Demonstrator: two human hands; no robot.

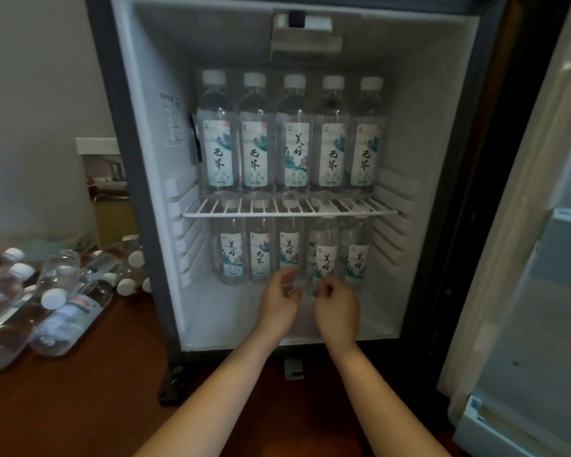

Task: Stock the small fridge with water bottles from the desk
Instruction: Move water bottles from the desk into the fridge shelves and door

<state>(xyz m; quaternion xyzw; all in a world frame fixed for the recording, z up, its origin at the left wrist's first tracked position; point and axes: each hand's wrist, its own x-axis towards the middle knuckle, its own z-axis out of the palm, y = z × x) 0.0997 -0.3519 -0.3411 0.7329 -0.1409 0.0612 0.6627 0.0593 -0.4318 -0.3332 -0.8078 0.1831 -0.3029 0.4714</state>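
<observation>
The small fridge [152,179] stands open in front of me. Several upright water bottles [292,133] with white caps fill its wire shelf [290,212]. Below it, a second row of bottles [259,255] stands on the fridge floor. My left hand [279,305] curls around the clear base of the middle lower bottle [289,249]. My right hand [336,308] pinches the base of the bottle just to its right [326,258]. Their fingertips nearly meet, and the bottle bases are partly hidden. More bottles [60,291] lie piled on the desk at the left.
The fridge door [541,258] hangs open at the right, its inner shelves facing me. The brown wooden desk [96,390] runs under the fridge and the pile. A grey wall and a mirror or picture [104,173] are behind the pile.
</observation>
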